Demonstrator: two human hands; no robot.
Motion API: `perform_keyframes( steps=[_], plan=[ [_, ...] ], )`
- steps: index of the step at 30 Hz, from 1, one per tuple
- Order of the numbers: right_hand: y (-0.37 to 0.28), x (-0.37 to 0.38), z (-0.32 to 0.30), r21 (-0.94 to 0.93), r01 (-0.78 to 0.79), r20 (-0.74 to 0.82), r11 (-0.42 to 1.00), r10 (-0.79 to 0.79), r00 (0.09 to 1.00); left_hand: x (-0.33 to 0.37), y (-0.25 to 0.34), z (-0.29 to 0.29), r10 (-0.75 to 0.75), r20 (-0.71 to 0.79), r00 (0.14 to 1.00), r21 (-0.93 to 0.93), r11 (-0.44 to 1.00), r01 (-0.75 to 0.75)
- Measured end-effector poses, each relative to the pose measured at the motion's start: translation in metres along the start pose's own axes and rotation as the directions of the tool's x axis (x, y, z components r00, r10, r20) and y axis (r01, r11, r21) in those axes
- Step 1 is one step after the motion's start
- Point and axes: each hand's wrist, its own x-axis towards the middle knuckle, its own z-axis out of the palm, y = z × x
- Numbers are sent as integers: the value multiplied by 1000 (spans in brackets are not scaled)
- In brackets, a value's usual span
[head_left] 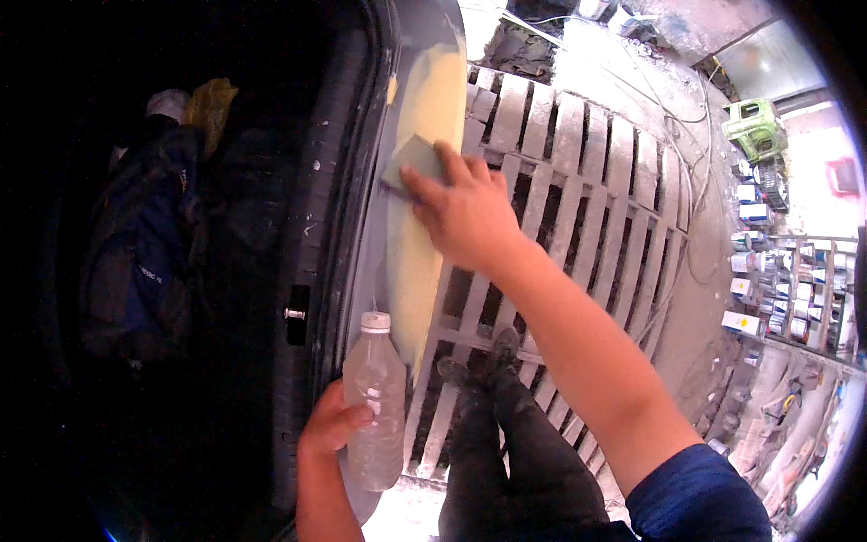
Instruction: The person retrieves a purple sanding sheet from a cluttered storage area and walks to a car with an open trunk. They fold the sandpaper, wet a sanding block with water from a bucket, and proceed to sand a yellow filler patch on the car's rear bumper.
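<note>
My right hand [465, 203] is closed on a greenish-grey sanding sheet [408, 163] and presses it to the car's rear edge. Pale yellow filler [435, 95] covers a long strip of that grey panel [375, 257], above and below the sheet. Lower down, my left hand [336, 420] grips a clear plastic bottle [374, 452] with a white cap, its thumb across the side. The bottle stands roughly upright against the panel, cap toward the filler. What is inside it is hard to make out.
Left of the panel lies the dark open trunk, with a navy backpack [153, 262] and a yellow bag [210, 113] inside. Slatted wooden pallets [564, 208] lie under my feet. Hoses cross the floor farther right, near a green plastic stool [757, 128] and shelves of paint cans [799, 280].
</note>
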Motion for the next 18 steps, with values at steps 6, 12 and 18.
perform_keyframes(
  steps=[6,12,18],
  plan=[
    [-18,-71,-3,106,298,130,949,-310,942,1,10,15,25,-50,998,72,997,-21],
    [18,26,-8,5,156,67,988,-156,985,1,20,18,-16,-32,999,76,997,18],
    [-15,-57,-18,116,349,251,930,-367,896,1,23,19,-42,33,999,-2,999,42]
  ],
)
